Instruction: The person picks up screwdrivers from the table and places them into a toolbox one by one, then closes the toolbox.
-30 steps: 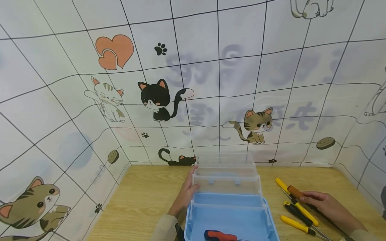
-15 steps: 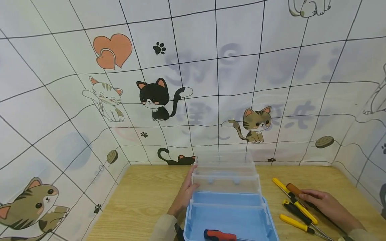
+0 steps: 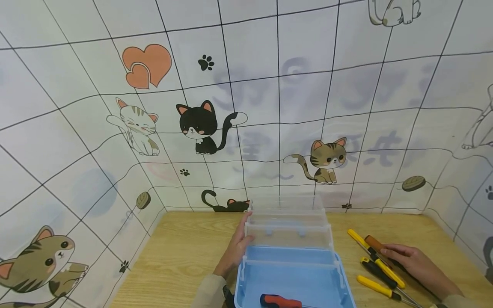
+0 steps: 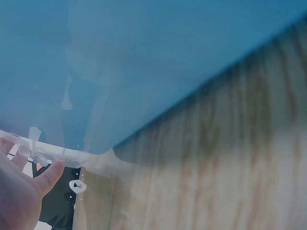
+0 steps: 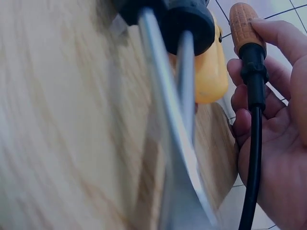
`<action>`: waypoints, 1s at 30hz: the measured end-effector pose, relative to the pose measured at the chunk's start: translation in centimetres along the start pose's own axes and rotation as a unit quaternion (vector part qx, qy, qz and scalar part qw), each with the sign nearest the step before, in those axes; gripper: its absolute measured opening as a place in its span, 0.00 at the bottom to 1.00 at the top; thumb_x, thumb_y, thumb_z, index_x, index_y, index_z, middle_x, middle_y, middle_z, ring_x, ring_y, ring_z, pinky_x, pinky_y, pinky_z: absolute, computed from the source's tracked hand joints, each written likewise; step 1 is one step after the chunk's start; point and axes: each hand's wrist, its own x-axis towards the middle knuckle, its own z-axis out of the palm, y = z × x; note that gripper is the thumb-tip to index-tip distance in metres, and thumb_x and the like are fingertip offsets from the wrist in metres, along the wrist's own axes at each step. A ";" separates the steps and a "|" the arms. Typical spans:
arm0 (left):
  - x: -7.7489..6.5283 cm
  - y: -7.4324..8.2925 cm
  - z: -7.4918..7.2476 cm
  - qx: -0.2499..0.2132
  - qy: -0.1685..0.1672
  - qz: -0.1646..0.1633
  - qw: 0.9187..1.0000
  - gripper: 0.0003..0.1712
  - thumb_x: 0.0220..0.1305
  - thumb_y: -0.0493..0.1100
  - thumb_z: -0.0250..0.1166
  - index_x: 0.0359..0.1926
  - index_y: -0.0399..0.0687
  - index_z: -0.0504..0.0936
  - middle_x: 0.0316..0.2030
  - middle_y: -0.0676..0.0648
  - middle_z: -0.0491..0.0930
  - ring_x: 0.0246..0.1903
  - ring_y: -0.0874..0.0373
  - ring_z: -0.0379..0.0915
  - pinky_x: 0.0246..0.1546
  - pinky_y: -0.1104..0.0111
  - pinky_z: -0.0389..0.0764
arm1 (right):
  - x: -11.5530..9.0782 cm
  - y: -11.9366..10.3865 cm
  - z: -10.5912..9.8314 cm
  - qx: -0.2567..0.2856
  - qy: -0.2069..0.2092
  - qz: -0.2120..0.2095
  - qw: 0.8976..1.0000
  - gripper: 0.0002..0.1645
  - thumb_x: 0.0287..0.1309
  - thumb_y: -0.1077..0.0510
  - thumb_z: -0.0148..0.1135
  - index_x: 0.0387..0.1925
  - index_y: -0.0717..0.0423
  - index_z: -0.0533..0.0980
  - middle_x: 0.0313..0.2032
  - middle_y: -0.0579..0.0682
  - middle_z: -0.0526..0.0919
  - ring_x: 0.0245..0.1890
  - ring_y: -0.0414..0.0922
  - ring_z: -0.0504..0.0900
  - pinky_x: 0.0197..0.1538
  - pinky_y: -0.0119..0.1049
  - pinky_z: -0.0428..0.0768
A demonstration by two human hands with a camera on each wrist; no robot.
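Observation:
My left hand [image 3: 233, 250] grips the left edge of the raised clear lid [image 3: 289, 236] of a blue toolbox [image 3: 292, 278]. In the left wrist view, the thumb [image 4: 52, 176] lies against the lid's edge. A red and black screwdriver [image 3: 281, 301] lies in the box. To the right, my right hand [image 3: 414, 261] holds a tool with an orange-brown handle [image 3: 373, 242] between thumb and fingers. The right wrist view shows its ribbed handle [image 5: 245, 28], a black collar and a thin black shaft or cable [image 5: 254, 158] running along the palm.
Several screwdrivers lie close to the right hand, with a yellow handle [image 3: 373, 285], a black and yellow handle [image 3: 379, 272] and another yellow handle [image 3: 356, 236]. The wooden table [image 3: 185, 252] meets a cat-printed wall covering [image 3: 262, 141] behind the box.
Only a slight shift of the head view shows. Both hands keep their places on the lid and on the orange-brown handle.

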 end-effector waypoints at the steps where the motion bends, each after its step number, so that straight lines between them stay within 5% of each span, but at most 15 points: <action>1: 0.0 0.0 0.0 0.001 0.000 0.000 1.000 0.38 0.71 0.31 0.46 0.77 0.51 0.47 0.67 0.41 0.60 0.62 0.46 0.62 0.62 0.48 0.65 | 0.0 0.0 0.0 -0.001 -0.002 0.002 1.000 0.46 0.68 0.31 0.46 0.65 0.68 0.70 0.64 0.73 0.68 0.63 0.72 0.65 0.54 0.63 0.72; 13: 0.0 0.1 0.1 -0.015 -0.005 -0.004 1.000 0.38 0.70 0.30 0.46 0.78 0.49 0.46 0.67 0.43 0.60 0.63 0.47 0.60 0.63 0.46 0.62 | 0.0 0.2 -0.3 -0.009 0.000 0.006 1.000 0.47 0.68 0.30 0.46 0.65 0.69 0.69 0.63 0.74 0.68 0.63 0.73 0.65 0.53 0.64 0.72; 23: 0.0 0.2 0.0 -0.008 -0.001 -0.012 1.000 0.39 0.71 0.31 0.46 0.77 0.61 0.48 0.67 0.45 0.59 0.63 0.48 0.60 0.64 0.46 0.63 | 0.1 -0.4 -0.5 -0.004 0.006 -0.001 1.000 0.46 0.68 0.31 0.47 0.63 0.69 0.71 0.63 0.73 0.70 0.63 0.72 0.66 0.52 0.62 0.74; 30: 0.2 -1.1 0.3 -0.007 0.011 -0.007 1.000 0.38 0.71 0.31 0.45 0.77 0.55 0.46 0.66 0.44 0.60 0.62 0.46 0.61 0.61 0.44 0.66 | -0.1 -1.0 -0.9 -0.011 0.002 -0.014 1.000 0.45 0.69 0.32 0.47 0.63 0.70 0.71 0.63 0.73 0.70 0.62 0.72 0.66 0.53 0.61 0.74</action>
